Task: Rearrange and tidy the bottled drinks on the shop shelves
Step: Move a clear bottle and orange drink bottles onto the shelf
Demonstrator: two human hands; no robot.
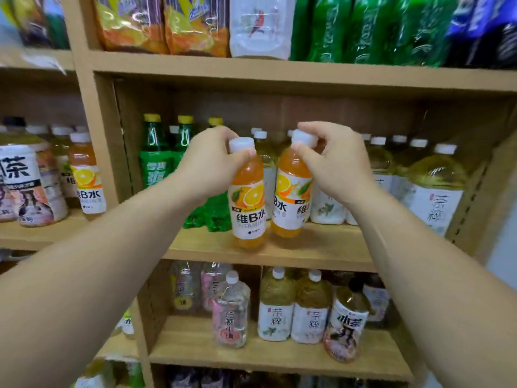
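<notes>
Two clear plastic bottles of orange drink, white screw caps, orange-slice labels, close together near the front edge of the middle wooden shelf board [330,247].

Left orange bottle [248,208]: about upright. Left hand [209,163] grips it at the neck, fingers curled round behind the cap, thumb across the front just under it.

Right orange bottle [291,197]: tilted, cap leaning to the right, base just beside the other bottle's. Right hand [335,163] pinches its cap, thumb on the near side, fingers curled over the top.

Cannot tell whether either base rests fully on the board.

Behind the left hand: green plastic bottles with yellow caps [155,163]. Behind and to the right: rows of pale yellow tea bottles with white caps and white labels [435,191].

Shelf below: more tea bottles [277,309], and a clear pink-labelled bottle [230,312] standing forward of them. Shelf above: tall green bottles [363,29], blurred. Neighbouring bay to the left: another orange-label bottle [85,175].
</notes>
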